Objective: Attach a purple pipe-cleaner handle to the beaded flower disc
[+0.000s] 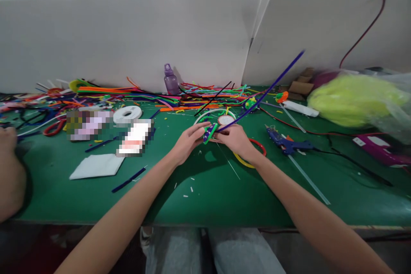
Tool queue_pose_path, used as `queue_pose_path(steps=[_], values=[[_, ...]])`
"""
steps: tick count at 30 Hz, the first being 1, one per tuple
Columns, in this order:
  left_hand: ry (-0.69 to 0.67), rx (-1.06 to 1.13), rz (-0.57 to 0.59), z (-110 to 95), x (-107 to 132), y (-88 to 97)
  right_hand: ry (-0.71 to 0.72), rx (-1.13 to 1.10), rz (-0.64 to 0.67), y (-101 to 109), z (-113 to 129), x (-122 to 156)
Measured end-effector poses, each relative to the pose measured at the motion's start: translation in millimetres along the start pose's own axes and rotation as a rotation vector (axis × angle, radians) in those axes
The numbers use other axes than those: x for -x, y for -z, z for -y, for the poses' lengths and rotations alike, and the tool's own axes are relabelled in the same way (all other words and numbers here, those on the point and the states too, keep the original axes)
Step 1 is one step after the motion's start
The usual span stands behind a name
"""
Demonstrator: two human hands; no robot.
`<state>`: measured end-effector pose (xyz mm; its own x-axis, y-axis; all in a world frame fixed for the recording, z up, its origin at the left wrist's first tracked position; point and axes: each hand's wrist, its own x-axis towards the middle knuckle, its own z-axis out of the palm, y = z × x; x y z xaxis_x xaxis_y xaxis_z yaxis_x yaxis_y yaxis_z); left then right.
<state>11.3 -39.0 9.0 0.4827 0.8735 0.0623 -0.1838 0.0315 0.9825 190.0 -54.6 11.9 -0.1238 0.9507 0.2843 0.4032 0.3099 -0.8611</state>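
Both hands meet above the green table around a small twisted piece of purple and green pipe cleaners [209, 132]. My left hand [188, 142] closes its fingertips on the left side of this piece. From the right, my right hand [236, 141] pinches it near the base of a long purple pipe cleaner [272, 83], which slants up and to the right. The right fingertips are partly hidden. Just behind the hands lies a round white-faced disc [226, 120] with a reddish rim. A red and yellow loop [245, 161] shows beneath my right wrist.
A blue glue gun [290, 144] and a clear glue stick [310, 180] lie at right. Bundled pipe cleaners [118, 93] and a purple bottle [171, 80] stand along the back. A white tape roll [127, 114] and folded white cloth [96, 166] lie left, near another person's arm [11, 175].
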Motion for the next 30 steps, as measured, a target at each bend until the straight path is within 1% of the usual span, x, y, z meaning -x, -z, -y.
queue_pose_path(steps=[2,4,7,11,16,19,23,25,30], values=[[0.015,0.000,-0.023,1.3,-1.5,1.3,0.053,0.071,-0.053,-1.5,5.0,2.1],[0.036,-0.005,-0.029,1.6,-1.8,1.5,0.095,0.112,-0.072,-3.3,9.0,4.7],[0.069,-0.012,-0.014,1.0,-0.4,0.1,0.124,0.133,-0.057,-6.3,10.6,7.6],[0.102,-0.008,-0.014,2.8,0.2,-1.2,0.126,0.140,-0.032,-9.1,6.3,7.0],[0.138,0.024,-0.025,8.5,-2.5,0.6,0.187,0.156,-0.036,-4.3,7.4,5.0],[0.160,0.031,-0.002,8.4,-2.6,0.1,0.237,0.160,0.007,3.2,9.5,4.2],[0.204,0.035,0.049,5.5,-1.1,-1.9,0.291,0.177,0.076,10.5,6.1,2.0],[0.227,0.044,0.071,4.7,-0.7,-2.3,0.308,0.192,0.066,10.4,3.4,1.2],[0.262,0.093,0.110,5.0,-0.9,-2.2,0.323,0.211,-0.007,2.9,-0.3,2.7]])
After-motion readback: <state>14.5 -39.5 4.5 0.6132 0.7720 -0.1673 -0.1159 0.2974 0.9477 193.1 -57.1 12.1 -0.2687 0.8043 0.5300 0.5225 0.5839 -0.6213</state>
